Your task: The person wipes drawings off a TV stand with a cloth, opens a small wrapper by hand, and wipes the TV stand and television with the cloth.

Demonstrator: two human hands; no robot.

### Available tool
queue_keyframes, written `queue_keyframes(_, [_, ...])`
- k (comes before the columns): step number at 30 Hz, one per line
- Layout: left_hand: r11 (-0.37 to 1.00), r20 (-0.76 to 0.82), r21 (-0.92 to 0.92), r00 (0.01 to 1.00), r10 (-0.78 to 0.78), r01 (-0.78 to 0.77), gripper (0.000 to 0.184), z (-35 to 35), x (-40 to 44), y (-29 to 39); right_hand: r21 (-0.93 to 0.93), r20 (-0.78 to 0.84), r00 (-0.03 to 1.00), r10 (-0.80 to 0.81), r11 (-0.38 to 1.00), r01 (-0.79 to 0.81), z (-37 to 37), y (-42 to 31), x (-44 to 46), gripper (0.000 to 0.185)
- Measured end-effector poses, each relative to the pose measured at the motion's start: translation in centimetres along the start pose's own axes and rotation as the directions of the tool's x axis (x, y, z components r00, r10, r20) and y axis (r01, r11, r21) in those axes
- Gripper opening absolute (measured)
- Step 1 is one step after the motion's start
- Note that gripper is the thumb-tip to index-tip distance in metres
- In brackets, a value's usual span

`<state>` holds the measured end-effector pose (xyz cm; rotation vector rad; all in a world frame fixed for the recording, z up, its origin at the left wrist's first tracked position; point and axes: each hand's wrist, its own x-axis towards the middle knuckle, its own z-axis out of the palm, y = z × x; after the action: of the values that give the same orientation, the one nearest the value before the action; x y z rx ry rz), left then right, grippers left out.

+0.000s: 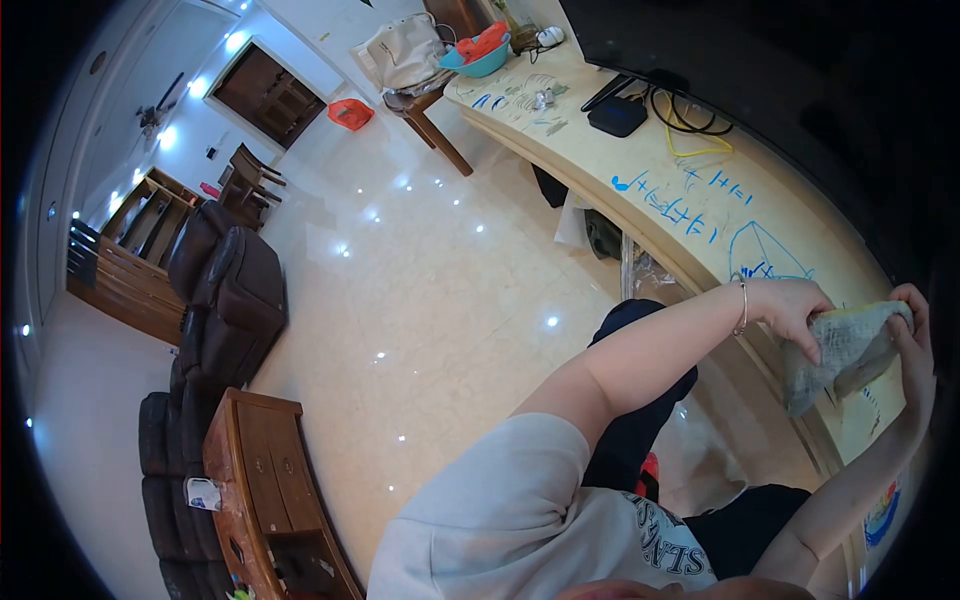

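Observation:
A grey-green cloth (838, 350) hangs bunched between both hands, over the edge of the pale table (640, 150). My left hand (793, 308), with a bracelet at its wrist, has its fingers closed on the cloth's upper left part. Farther right, my right hand (912, 325) pinches the cloth's other end. The lower part of the cloth droops near the table's front edge. Blue marker writing (690, 210) and a drawn triangle show on the tabletop beside my left hand.
Along the table are a large dark screen (760, 80), a black box (618, 116), cables and a blue basin (480, 62) with a red bag. A chair (430, 125) holds a cream bag. Dark sofas (235, 290) and a wooden cabinet (265, 450) stand left.

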<state>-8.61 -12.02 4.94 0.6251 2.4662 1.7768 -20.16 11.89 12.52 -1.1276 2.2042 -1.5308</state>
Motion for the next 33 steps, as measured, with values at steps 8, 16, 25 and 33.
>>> queue_keyframes(8, [0.765, -0.67, 0.627, 0.603, 0.433, 0.148, 0.021, -1.2, 1.2, 1.1, -0.46, -0.468, 0.807, -0.36, 0.879, 0.125, -0.9, 2.9, 3.2, 0.031])
queue_keyframes(16, [0.466, -0.307, 0.87, 0.918, 0.252, 0.163, 0.023, -5.3, -4.8, 1.2, -0.6, 0.124, 0.985, -0.123, 0.781, 0.173, 3.2, -6.2, -1.3, 0.027])
queue_keyframes(25, [0.77, -0.32, 0.634, 0.932, 0.169, 0.078, 0.032, -1.5, -5.7, -1.6, -0.53, 0.042, 0.983, -0.176, 0.831, 0.172, 7.6, 1.4, -6.1, 0.027])
queue_keyframes(33, [0.302, -0.305, 0.9, 0.949, -0.081, 0.315, 0.075, -4.8, -2.6, -7.0, -0.63, 0.244, 0.914, -0.326, 0.663, 0.404, 10.2, 3.5, -9.7, 0.04])
